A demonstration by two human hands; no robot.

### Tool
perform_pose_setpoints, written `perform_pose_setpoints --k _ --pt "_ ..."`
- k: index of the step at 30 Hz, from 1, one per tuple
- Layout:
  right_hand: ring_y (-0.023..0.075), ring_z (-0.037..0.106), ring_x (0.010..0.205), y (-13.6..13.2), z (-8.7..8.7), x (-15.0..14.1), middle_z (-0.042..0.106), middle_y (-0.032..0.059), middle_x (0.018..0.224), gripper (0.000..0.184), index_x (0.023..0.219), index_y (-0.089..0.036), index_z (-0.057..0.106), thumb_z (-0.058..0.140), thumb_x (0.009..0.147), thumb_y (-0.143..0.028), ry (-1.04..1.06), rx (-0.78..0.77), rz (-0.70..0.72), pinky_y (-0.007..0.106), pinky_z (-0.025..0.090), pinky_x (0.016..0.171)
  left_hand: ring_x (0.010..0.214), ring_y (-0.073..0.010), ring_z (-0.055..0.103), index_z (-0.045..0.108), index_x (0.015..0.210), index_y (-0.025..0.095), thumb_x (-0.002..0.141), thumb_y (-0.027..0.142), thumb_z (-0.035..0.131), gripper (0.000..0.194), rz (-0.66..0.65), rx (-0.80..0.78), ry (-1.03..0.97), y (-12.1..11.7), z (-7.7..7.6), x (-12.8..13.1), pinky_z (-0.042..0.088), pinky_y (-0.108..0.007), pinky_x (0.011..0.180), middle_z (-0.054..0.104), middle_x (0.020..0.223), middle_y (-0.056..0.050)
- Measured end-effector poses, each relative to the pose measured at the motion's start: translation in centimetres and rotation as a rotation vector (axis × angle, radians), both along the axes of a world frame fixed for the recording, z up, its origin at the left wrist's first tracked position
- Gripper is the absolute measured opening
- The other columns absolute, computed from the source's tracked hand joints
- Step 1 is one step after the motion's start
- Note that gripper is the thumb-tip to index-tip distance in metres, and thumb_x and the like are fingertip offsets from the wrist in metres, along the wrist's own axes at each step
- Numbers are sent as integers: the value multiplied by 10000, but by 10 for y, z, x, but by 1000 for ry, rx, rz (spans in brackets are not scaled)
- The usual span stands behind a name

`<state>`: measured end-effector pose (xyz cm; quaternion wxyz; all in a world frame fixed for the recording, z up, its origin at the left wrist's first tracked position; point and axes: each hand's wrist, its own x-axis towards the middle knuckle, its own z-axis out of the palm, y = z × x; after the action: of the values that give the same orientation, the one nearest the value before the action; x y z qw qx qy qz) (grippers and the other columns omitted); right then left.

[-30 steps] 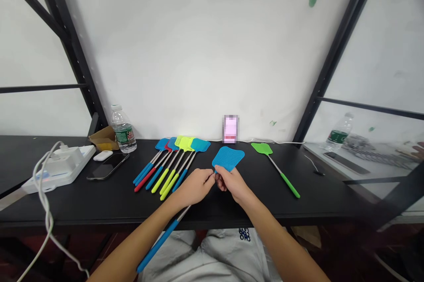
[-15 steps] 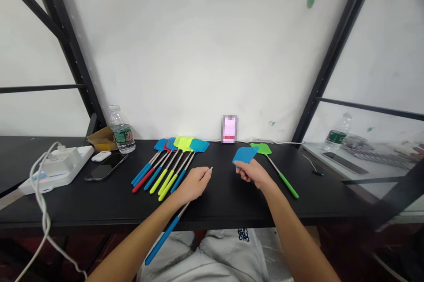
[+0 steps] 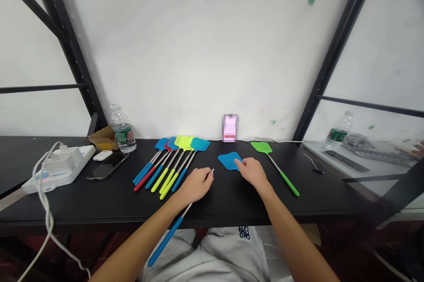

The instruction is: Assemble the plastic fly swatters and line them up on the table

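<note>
The person's left hand (image 3: pixel 195 185) is closed around a fly swatter handle (image 3: pixel 168 234), with the fingers (image 3: pixel 204 178) wrapped firmly on the thin metal shaft. The bare metal tip pokes out just past the hand toward the middle of the bench (image 3: pixel 298 204), and the blue grip angles down over the bench edge toward the person's lap. No swatter head is on this shaft. The right hand (image 3: pixel 252 173) sits beside it, a little apart, with its fingers (image 3: pixel 240 163) partly open and resting on the edge of a blue swatter head (image 3: pixel 228 161). They press on it without any visible grip. That blue mesh head lies flat on the bench, just left of the right hand and between the 2 hands. To the left of the hands, a row of fly swatters (image 3: pixel 172 165) lies side by side, their heads toward the wall and their blue, red and yellow handles fanned toward the person. To the right, a green fly swatter (image 3: pixel 263 147) lies on its own. Farther left stand a water bottle (image 3: pixel 123 131) and a piece of cardboard (image 3: pixel 104 138), with a phone (image 3: pixel 107 165), a white earbud case (image 3: pixel 102 155) and a white power strip (image 3: pixel 58 168) with a white cable (image 3: pixel 44 184) nearby. A blurred pink object (image 3: pixel 230 128) stands against the wall behind the bench.
</note>
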<state>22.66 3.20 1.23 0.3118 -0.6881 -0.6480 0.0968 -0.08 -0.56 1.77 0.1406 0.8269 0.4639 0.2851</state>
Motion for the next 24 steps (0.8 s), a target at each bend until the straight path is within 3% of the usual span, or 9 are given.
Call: perform_pose_setpoints --k 3,7,10,18,24 --pt "140 469 477 -7 2 -13 480 12 495 485 558 -194 495 440 876 -557 230 -52 260 254 293 475 574 -126 445 344 626 200 939 348 338 346 -45 -19 -39 -2 1 1 275 -259 552 446 583 28" --pt "100 447 415 -19 1 -36 488 -22 503 497 693 -182 532 394 891 -616 488 -314 676 219 348 437 539 -112 452 449 678 192 948 351 329 335 -149 -118 -115 -7 5 2 310 -236 538 472 554 41" --pt "84 448 425 -24 -1 -48 495 -30 531 438 690 -184 494 448 891 -571 568 -345 777 199 345 420 504 -101 457 506 742 185 951 332 321 315 -211 -191 -175 -10 8 2 331 -221 525 495 535 48" --pt "65 370 378 -20 -2 -50 420 -51 460 294 592 -183 450 483 837 -342 805 -319 697 192 257 382 431 -79 432 416 674 193 935 420 368 350 -201 -265 -215 -11 6 3 316 -191 454 455 477 65" --pt "60 291 354 -6 5 -28 307 -73 432 280 554 -210 364 496 774 -323 954 31 304 211 182 367 407 -88 456 481 746 191 923 509 363 384 -172 -352 -197 -8 2 1 326 -189 415 464 483 63"
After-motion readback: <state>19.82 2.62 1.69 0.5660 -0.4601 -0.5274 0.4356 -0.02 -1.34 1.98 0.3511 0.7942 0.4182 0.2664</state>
